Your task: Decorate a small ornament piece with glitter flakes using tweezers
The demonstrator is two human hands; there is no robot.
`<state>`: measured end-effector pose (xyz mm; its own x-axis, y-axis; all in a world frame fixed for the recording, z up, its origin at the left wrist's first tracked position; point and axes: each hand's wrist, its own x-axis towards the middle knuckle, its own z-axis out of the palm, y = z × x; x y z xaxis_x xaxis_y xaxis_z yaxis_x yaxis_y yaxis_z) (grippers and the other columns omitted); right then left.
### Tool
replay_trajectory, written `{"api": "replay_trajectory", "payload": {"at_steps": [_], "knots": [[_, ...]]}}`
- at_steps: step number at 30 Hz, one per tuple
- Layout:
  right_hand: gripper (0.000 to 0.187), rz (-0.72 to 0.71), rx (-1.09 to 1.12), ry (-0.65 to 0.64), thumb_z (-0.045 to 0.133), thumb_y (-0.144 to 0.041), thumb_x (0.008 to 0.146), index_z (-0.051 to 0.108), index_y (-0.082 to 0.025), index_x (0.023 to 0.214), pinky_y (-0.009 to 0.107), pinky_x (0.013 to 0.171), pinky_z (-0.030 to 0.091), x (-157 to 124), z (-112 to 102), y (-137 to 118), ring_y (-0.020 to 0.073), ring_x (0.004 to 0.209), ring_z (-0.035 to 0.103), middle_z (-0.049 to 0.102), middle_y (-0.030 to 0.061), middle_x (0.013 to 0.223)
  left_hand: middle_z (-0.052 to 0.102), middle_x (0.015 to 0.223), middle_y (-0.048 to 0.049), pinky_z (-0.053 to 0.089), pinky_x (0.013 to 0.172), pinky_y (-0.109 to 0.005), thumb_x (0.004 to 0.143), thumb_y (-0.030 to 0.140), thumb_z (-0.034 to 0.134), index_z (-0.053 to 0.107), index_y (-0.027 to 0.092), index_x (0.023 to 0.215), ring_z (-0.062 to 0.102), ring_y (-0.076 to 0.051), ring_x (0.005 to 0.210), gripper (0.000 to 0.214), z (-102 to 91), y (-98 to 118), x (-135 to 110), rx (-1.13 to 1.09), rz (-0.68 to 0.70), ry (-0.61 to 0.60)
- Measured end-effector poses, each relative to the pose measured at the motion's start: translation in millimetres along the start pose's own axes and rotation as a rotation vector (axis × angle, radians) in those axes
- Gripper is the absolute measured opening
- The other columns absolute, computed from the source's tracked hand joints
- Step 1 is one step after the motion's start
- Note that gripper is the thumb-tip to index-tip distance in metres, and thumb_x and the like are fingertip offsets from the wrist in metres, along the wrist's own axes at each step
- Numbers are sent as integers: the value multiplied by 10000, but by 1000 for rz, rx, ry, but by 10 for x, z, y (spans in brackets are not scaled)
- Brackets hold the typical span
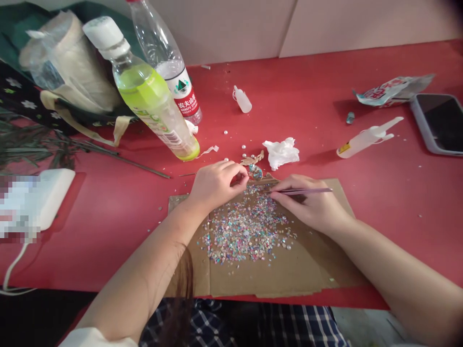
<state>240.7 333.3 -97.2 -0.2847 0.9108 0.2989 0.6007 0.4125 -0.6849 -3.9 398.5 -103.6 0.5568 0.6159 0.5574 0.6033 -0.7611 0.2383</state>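
My left hand is curled with its fingertips pinched on a small ornament at the far edge of a brown cardboard sheet. My right hand grips a thin pink stick like a pen, its tip pointing left toward the ornament. A heap of tiny glittering sequins lies spread on the cardboard between my two hands.
On the red table stand a green drink bottle and a clear water bottle. A crumpled tissue, two small glue bottles, a phone and a white device lie around.
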Motion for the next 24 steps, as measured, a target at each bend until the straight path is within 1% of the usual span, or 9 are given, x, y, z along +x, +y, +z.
{"api": "replay_trajectory", "payload": {"at_steps": [4,6,8,11,16,24], "knots": [[158,-95,-140,46,671,-334,996,793,-248,945,325,682,541,-11,34,39,178,686,714,795,21,807,713,721,53,422,596,-254,934,204,636,691,212,859,577,-90,600,93,5,-8,-3,-4,-5,-7],[154,-83,-140,35,673,-331,995,792,-252,936,322,669,535,-14,32,33,176,674,709,793,16,797,712,719,54,419,594,-251,935,209,633,691,215,859,575,-90,597,95,6,-9,-2,-8,-7,-11],[154,-46,-98,0,673,-320,989,780,-249,905,308,642,520,-14,17,14,167,659,708,792,10,786,715,722,53,418,594,-250,933,211,636,693,216,861,577,-90,600,92,7,-9,0,-11,-10,-13],[156,-21,-33,-44,666,-295,983,763,-243,873,303,642,511,-13,-8,-14,158,651,711,794,1,777,719,728,52,420,598,-251,931,215,635,694,219,863,583,-91,607,90,7,-4,1,-14,-16,-19],[167,-32,-30,-61,660,-290,982,755,-242,853,302,645,498,-15,-13,-35,155,645,708,780,-10,741,720,727,53,417,598,-250,935,219,631,693,221,860,582,-90,604,98,3,-1,4,-18,-16,-33],[195,-52,-73,-76,649,-292,995,752,-237,838,293,616,482,3,-7,-52,158,637,688,769,-8,725,725,734,55,402,582,-259,923,196,654,692,214,849,576,-84,591,85,-9,10,14,-28,-9,-17]]}}
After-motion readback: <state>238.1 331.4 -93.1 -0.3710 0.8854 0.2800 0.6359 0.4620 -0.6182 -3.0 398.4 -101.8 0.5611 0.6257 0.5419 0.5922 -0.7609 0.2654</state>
